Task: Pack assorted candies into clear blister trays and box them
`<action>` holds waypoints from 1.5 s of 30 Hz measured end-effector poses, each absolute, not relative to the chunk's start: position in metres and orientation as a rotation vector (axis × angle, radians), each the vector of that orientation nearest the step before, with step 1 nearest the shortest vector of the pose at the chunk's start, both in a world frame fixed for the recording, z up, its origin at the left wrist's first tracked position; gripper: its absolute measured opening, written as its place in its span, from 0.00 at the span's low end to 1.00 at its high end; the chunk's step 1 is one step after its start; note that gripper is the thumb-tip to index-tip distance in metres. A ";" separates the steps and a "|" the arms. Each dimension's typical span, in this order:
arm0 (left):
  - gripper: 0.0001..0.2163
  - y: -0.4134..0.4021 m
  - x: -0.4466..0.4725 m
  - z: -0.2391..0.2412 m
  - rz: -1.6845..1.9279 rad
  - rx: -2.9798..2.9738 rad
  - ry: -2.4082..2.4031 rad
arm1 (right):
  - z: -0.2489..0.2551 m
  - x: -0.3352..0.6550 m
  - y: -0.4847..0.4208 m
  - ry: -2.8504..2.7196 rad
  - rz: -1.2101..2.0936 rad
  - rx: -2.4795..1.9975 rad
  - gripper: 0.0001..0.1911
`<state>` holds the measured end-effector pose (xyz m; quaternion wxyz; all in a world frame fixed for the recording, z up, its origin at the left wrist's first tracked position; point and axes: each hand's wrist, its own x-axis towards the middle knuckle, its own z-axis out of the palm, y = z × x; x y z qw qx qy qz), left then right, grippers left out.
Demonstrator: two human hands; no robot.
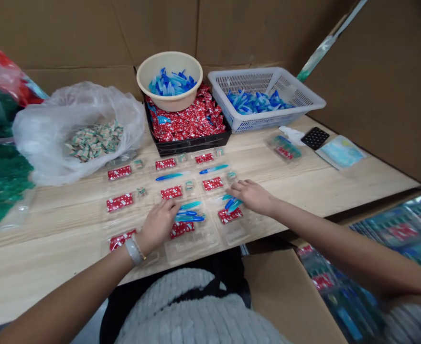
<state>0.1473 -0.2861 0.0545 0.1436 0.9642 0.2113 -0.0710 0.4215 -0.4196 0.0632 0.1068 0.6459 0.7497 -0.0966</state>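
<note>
Light, slick handfuls over the table (52,258)

Back of table: a basket (244,125) and a smaller bowl (174,102), both heaped.

Front: clear trays (192,248) in rows. I judge them thin, springy plastic, apt to skid if bumped. I'd lift one by the rim and never lean on its floor.

Left grip (159,222) at the middle tray of the near row; right grip (253,196) at the tray to its right. From what shows, each is clamped on a small bunch. Undersides of the fingertips hidden; I cannot tell how hard they press.

Packets (231,215): red, flat, one partly overlapped by each bunch. Probably soft and slippery; I'd pinch an edge.

Sticks (190,217): blue, slim, tapered, held in both grips over the trays. Singles also lie farther back. Should be light, stiff, smooth, hard to break, quick to roll or fan. I'd support the bunch around mid-length and thumb one off at a time. Tips too small to judge for sharpness; I'd keep fingers off them.

Squares (189,185): tiny, wrapped, surely near weightless. Fingertip pinch only.
</note>
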 end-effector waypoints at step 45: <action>0.15 -0.371 0.072 0.061 -0.215 2.560 0.804 | 0.017 0.385 -0.538 2.571 0.241 1.922 0.13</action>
